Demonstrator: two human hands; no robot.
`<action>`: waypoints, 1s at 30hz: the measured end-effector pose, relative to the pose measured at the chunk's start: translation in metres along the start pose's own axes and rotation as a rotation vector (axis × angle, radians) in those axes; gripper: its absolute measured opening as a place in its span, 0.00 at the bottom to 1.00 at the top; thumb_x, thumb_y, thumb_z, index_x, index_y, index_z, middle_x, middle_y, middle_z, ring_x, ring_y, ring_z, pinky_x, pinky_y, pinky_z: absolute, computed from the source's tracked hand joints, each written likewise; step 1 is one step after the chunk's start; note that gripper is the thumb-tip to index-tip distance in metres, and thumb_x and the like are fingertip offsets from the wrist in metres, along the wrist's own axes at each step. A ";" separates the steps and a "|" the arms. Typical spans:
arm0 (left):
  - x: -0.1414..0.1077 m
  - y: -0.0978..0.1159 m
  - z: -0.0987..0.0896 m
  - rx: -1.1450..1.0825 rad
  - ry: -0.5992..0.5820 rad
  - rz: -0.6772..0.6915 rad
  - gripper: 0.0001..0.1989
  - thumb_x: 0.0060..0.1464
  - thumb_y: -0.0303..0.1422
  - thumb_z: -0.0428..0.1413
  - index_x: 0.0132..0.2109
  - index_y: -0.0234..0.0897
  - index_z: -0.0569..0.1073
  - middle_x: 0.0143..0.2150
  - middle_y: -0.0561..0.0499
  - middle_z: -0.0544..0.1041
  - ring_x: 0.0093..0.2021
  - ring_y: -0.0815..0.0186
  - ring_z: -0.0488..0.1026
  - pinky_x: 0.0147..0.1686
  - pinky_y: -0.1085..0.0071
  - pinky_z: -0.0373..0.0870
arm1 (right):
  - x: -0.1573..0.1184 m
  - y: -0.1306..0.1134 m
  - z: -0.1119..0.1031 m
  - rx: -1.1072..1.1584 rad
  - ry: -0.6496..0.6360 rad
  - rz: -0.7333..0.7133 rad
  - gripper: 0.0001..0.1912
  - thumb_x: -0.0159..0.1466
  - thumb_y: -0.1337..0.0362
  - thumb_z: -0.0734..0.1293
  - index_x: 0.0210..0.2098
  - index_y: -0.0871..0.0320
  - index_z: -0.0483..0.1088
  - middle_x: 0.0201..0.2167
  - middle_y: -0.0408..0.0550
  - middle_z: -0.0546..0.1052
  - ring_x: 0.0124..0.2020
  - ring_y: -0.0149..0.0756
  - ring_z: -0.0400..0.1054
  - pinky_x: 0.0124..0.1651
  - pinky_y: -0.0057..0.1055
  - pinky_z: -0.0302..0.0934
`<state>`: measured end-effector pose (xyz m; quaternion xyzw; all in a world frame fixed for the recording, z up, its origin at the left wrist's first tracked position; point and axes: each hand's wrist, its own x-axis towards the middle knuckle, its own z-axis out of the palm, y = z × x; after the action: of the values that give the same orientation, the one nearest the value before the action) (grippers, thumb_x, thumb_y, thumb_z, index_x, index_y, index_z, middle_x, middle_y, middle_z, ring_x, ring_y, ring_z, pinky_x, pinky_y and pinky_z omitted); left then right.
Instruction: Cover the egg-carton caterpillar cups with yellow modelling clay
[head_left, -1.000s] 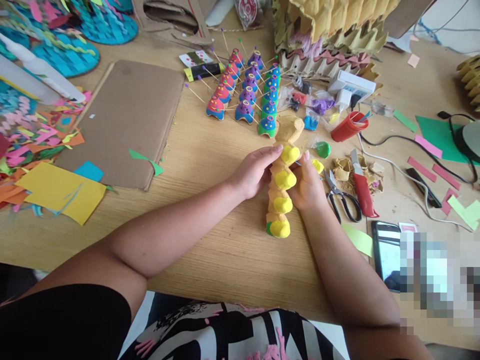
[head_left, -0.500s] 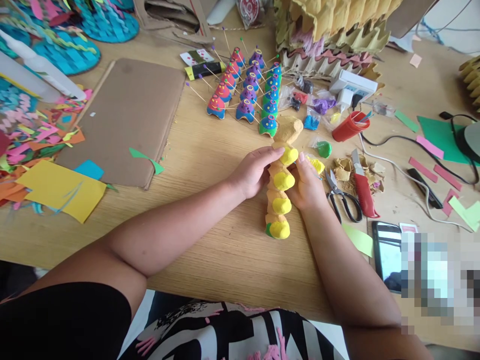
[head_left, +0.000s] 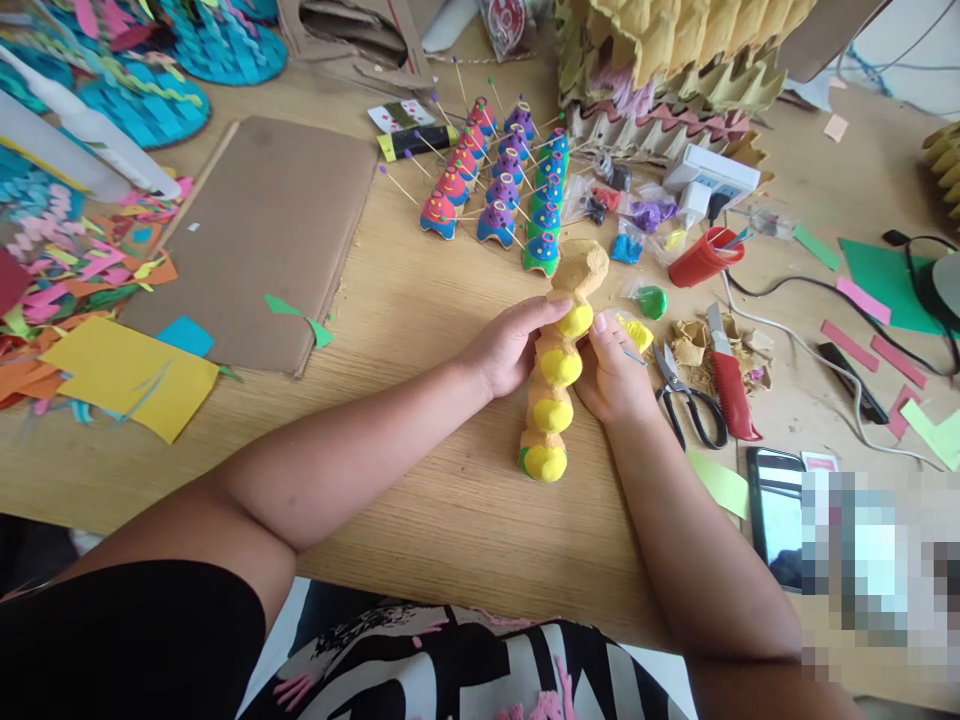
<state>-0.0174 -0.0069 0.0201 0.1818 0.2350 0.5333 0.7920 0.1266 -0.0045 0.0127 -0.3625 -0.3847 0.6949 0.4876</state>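
Note:
A strip of egg carton (head_left: 550, 392) points away from me, held between my two hands. Yellow modelling clay (head_left: 557, 368) caps several of its bumps, while the far bump (head_left: 585, 268) is bare cardboard. My left hand (head_left: 514, 345) grips the strip from the left, its thumb on the upper yellow cap. From the right, my right hand (head_left: 611, 372) closes around the edge with its thumb beside that same cap. A thin blue stick (head_left: 636, 357) pokes out by the right fingers. A bit of green shows at the near end of the strip.
Decorated egg-carton caterpillars (head_left: 499, 190) with pins stand beyond my hands. Scissors (head_left: 686, 400), a red-handled knife (head_left: 731, 390), a red cup (head_left: 705, 258) and a phone (head_left: 776, 510) lie right. Cardboard (head_left: 262, 240) and paper scraps (head_left: 127, 375) lie left.
The near end of the strip has swung slightly left, tilting the strip. Both hands keep their hold, and the whole view has shifted a little.

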 end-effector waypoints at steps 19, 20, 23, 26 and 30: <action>0.003 0.004 -0.004 -0.028 0.053 -0.169 0.09 0.59 0.39 0.67 0.34 0.39 0.82 0.30 0.49 0.84 0.34 0.57 0.82 0.43 0.63 0.75 | 0.000 0.002 -0.004 -0.023 -0.013 -0.010 0.22 0.55 0.42 0.82 0.31 0.50 0.75 0.26 0.40 0.78 0.41 0.40 0.79 0.45 0.39 0.77; 0.002 0.005 -0.002 -0.016 0.047 -0.159 0.10 0.61 0.38 0.65 0.35 0.38 0.82 0.30 0.49 0.84 0.35 0.58 0.82 0.43 0.64 0.75 | 0.000 0.002 -0.004 -0.015 -0.010 -0.007 0.22 0.55 0.42 0.82 0.31 0.50 0.75 0.26 0.40 0.78 0.42 0.41 0.80 0.46 0.40 0.77; 0.000 0.007 0.004 0.006 -0.007 -0.133 0.14 0.68 0.39 0.58 0.37 0.36 0.82 0.33 0.47 0.85 0.39 0.59 0.84 0.46 0.66 0.77 | 0.001 0.002 -0.005 0.005 -0.006 -0.002 0.21 0.57 0.42 0.81 0.33 0.49 0.75 0.29 0.41 0.80 0.45 0.42 0.81 0.48 0.41 0.78; 0.001 0.007 0.005 -0.017 -0.029 -0.157 0.14 0.69 0.40 0.59 0.42 0.35 0.83 0.36 0.46 0.87 0.42 0.57 0.86 0.48 0.64 0.78 | 0.002 0.002 -0.006 0.005 -0.015 -0.010 0.21 0.59 0.41 0.80 0.35 0.49 0.76 0.33 0.42 0.83 0.48 0.43 0.81 0.50 0.42 0.78; 0.003 0.005 0.003 -0.041 0.026 -0.146 0.11 0.70 0.35 0.58 0.43 0.34 0.83 0.38 0.46 0.88 0.43 0.58 0.86 0.47 0.66 0.78 | 0.003 0.002 -0.007 0.010 0.003 -0.004 0.21 0.58 0.41 0.80 0.36 0.48 0.77 0.34 0.43 0.84 0.49 0.43 0.81 0.50 0.42 0.78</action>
<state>-0.0190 -0.0027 0.0245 0.1408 0.2470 0.4811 0.8293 0.1311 -0.0012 0.0078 -0.3603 -0.3812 0.6953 0.4913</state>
